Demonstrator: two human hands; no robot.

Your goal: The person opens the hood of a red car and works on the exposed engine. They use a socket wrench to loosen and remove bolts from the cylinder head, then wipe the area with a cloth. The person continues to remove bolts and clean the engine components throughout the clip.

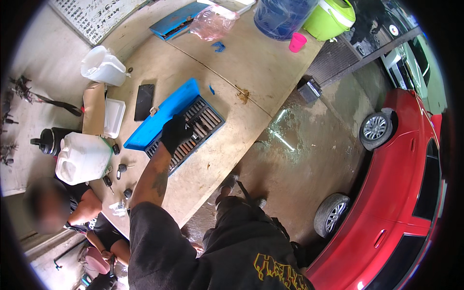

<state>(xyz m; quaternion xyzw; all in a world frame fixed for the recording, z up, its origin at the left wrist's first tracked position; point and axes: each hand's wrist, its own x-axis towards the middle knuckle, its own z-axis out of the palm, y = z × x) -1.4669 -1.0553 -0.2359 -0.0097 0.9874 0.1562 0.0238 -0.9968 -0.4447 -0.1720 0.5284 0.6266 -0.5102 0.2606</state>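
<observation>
The left hand [176, 134], black-gloved, reaches over rows of metal sockets [209, 117]; whether its fingers grip one cannot be told. The sockets lie in an open blue case [166, 115] on the workbench [244, 126]. Near its lid lies a black phone [144, 102]; farther left stands a white jerrycan [82, 157]. Well apart, right, is a red car [382, 193].

Whiteboard [96, 18] up top has rows of dark handwriting, numbers included. Drippy yellow lettering [279, 273] on the camera wearer's black shirt [232, 249], plus white print [92, 224] on the seated person's top.
</observation>
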